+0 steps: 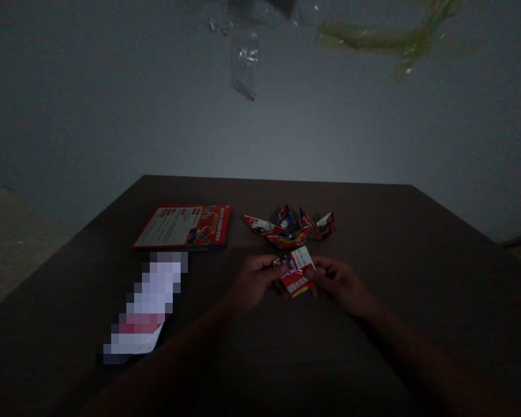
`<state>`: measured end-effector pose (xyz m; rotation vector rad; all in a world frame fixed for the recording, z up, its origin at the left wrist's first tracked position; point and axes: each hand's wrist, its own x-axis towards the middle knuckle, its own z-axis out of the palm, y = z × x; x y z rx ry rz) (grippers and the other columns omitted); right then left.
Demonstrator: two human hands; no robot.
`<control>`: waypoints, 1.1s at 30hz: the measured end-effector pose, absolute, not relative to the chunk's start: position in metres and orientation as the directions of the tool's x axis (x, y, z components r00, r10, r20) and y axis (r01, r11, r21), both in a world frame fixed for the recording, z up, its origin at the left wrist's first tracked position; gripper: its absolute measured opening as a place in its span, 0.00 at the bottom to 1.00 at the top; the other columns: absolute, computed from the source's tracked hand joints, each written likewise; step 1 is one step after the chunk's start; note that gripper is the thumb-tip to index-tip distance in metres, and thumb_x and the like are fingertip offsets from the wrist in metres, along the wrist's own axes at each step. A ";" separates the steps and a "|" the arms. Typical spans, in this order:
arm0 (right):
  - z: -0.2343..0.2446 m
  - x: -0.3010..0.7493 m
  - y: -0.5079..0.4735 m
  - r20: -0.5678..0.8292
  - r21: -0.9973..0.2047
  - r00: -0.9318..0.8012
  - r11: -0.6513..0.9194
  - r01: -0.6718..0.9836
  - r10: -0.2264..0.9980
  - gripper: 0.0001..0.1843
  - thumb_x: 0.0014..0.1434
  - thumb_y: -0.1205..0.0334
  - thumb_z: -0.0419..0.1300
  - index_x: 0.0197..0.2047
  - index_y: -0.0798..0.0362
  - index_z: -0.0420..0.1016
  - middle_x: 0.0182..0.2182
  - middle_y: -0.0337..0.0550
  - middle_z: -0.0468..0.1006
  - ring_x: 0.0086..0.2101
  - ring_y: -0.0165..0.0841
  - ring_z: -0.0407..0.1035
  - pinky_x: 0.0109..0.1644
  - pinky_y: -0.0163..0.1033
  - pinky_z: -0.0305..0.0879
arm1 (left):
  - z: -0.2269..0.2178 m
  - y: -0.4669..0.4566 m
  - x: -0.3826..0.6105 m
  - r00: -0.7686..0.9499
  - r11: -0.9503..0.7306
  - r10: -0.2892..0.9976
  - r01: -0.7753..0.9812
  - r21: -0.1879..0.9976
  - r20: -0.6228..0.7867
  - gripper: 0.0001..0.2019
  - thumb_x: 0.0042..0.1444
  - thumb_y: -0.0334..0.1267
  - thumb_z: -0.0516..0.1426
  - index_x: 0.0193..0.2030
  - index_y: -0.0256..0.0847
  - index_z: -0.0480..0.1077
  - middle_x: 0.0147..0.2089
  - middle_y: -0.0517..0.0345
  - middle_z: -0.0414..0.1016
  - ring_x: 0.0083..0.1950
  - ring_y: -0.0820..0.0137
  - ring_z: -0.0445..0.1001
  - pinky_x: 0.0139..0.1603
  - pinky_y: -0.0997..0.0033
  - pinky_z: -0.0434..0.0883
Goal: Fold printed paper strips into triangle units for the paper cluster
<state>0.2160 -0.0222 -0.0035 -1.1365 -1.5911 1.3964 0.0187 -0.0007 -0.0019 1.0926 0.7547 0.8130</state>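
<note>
Between my hands is a small folded sheet of printed paper (pixel 298 280), red and white with lettering. My left hand (pixel 256 279) pinches its left edge, thumb on top. On the opposite edge, my right hand (pixel 336 281) grips it the same way; the fingers beneath are partly hidden. Just beyond the paper lie several folded paper pieces (pixel 289 237) in the same red, white and blue print, with pointed, raised ends. A stack of printed leaflets (pixel 173 227) rests flat to the left of them.
A lit phone (pixel 150 307), its screen blurred out, lies left of my left forearm. The dark table (pixel 351 202) meets a pale wall (pixel 286 139) at its far edge. Clear plastic (pixel 244 63) and yellowish tape (pixel 369 36) cling to the wall.
</note>
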 end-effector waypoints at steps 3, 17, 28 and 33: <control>-0.003 0.216 -0.022 -0.026 -0.993 -0.311 0.012 0.119 0.950 0.19 0.57 0.54 0.58 0.48 0.58 0.68 0.16 0.34 0.69 0.16 0.22 0.54 0.19 0.29 0.47 | -0.003 -0.001 0.018 0.506 0.283 0.852 -0.222 0.933 -0.138 0.11 0.51 0.41 0.57 0.31 0.32 0.71 0.26 0.56 0.73 0.23 0.71 0.72 0.24 0.70 0.70; -0.004 0.215 -0.020 -0.039 -0.994 -0.134 -0.052 -0.093 0.990 0.19 0.53 0.54 0.62 0.45 0.51 0.64 0.17 0.31 0.70 0.15 0.23 0.56 0.18 0.28 0.48 | -0.005 -0.001 0.014 0.426 0.055 0.903 -0.236 0.970 0.052 0.20 0.52 0.35 0.51 0.52 0.34 0.65 0.33 0.51 0.75 0.29 0.69 0.74 0.30 0.71 0.68; -0.009 0.221 -0.019 -0.045 -0.984 -0.198 -0.077 -0.160 0.979 0.12 0.53 0.57 0.63 0.34 0.52 0.65 0.17 0.31 0.68 0.15 0.22 0.56 0.18 0.27 0.47 | 0.011 -0.001 0.002 0.475 -0.561 0.771 0.193 0.805 0.423 0.11 0.51 0.37 0.59 0.42 0.41 0.74 0.44 0.50 0.74 0.44 0.66 0.72 0.43 0.68 0.70; -0.008 0.223 -0.023 0.016 -0.984 -0.151 -0.012 -0.180 0.988 0.09 0.53 0.57 0.63 0.32 0.54 0.70 0.18 0.32 0.67 0.17 0.22 0.56 0.21 0.29 0.51 | 0.012 -0.001 0.003 0.449 -0.570 0.778 0.209 0.794 0.440 0.09 0.52 0.38 0.59 0.40 0.40 0.76 0.42 0.50 0.76 0.40 0.69 0.74 0.40 0.71 0.71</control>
